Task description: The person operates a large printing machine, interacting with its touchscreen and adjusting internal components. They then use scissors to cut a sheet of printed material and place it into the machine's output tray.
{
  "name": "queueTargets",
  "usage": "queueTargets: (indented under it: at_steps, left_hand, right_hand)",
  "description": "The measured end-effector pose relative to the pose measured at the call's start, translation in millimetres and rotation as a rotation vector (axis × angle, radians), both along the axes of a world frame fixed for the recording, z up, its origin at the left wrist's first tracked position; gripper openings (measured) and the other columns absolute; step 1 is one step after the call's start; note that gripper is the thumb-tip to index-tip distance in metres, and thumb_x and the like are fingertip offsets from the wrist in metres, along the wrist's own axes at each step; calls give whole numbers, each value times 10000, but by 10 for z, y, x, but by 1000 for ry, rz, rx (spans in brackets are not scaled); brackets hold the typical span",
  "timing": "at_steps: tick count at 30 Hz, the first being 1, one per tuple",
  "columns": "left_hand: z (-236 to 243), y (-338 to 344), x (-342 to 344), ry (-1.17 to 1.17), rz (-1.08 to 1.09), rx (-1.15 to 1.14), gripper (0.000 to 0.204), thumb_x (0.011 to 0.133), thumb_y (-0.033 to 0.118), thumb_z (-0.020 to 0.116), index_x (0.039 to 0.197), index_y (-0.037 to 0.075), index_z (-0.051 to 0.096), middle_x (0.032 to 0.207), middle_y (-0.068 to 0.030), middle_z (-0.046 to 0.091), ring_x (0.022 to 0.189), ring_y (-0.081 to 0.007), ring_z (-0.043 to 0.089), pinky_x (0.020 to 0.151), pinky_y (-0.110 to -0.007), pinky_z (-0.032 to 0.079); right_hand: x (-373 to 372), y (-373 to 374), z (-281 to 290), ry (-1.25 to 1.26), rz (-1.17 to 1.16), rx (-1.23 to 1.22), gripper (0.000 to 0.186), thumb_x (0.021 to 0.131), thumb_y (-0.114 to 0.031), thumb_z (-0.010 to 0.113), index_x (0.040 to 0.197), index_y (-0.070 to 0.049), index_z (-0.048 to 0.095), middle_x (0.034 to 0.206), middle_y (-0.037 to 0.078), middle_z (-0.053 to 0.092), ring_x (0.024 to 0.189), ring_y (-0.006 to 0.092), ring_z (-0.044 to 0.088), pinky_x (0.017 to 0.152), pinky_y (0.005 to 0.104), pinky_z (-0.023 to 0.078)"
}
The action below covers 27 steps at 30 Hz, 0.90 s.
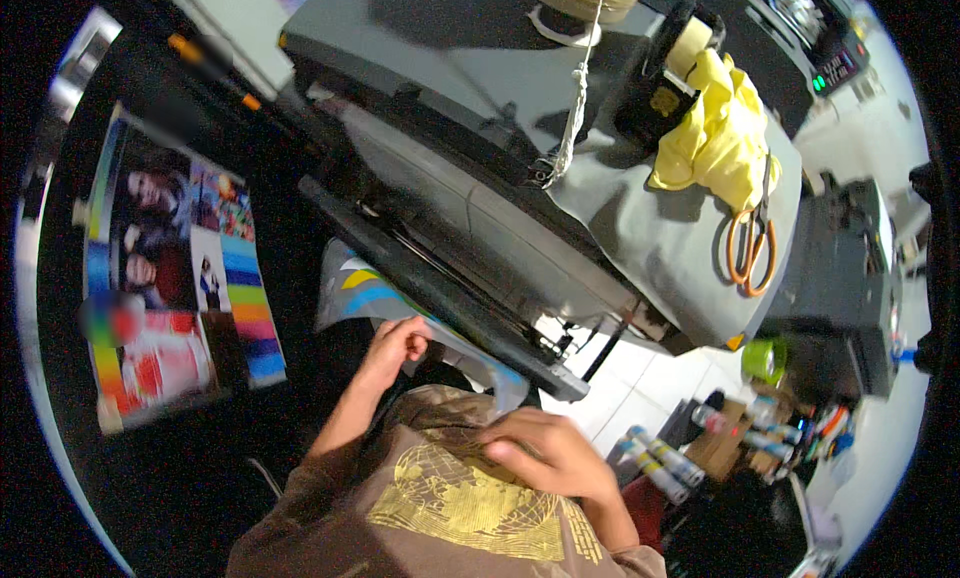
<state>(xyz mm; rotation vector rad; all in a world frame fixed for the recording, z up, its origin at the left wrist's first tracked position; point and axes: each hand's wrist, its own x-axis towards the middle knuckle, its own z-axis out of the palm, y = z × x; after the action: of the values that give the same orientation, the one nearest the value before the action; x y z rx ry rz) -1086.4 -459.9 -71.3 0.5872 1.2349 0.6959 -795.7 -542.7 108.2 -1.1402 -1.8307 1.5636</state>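
Note:
My left hand (397, 352) has its fingers curled at the near edge of a printed sheet (372, 290) with blue, yellow and grey shapes. The sheet hangs along a long dark bar (440, 283) at the front of a large grey machine (430, 38). My right hand (555, 452) is in front of the brown shirt, close to the sheet's lower right end. Its fingers bend loosely leftward, the thumb is apart from them, and nothing shows in its grasp. The fingertips are partly hidden.
Orange-handled scissors (751, 250), a yellow cloth (718, 128) and a black tape holder (660, 93) lie on the machine's top. A white cord (578, 118) hangs there. A colourful print (180, 278) is at left; a green bin (764, 360) and rolls (665, 463) stand at right.

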Motion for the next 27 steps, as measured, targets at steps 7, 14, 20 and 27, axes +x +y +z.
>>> queueTargets:
  at_steps: [7,14,20,27]
  left_hand:
    - [-90,268,-127,46,-321,25,371,1047,363,555,934,52,724,756,14,608,676,-75,535,594,-243,413]
    - [-38,171,-360,67,-607,27,343,1061,327,532,1169,60,718,1040,-25,700,846,-92,607,676,-238,466]
    - [-132,264,-817,6,-102,-127,386,1053,261,581,1388,69,576,1182,-33,683,857,-94,619,659,-259,468]
    - [-227,314,-1056,-340,-3,-173,501,1059,202,573,1535,88,466,1091,7,652,840,-51,616,654,-194,456]
  right_hand:
    - [-1406,32,-1530,444,-879,-670,659,1043,-566,507,1269,39,636,1183,164,702,1070,240,654,916,417,505]
    - [-1408,-184,-1776,732,-1448,-766,325,1064,-327,542,1140,-19,617,1115,127,691,890,228,684,702,355,538]
    - [-1261,-402,-1820,838,-1519,-703,217,1037,-289,623,1093,-80,646,985,28,672,847,183,644,639,326,497]
    - [-1156,-498,-1976,1045,-1564,-737,166,1019,-272,663,1093,-126,637,921,-25,634,702,115,588,563,271,447]
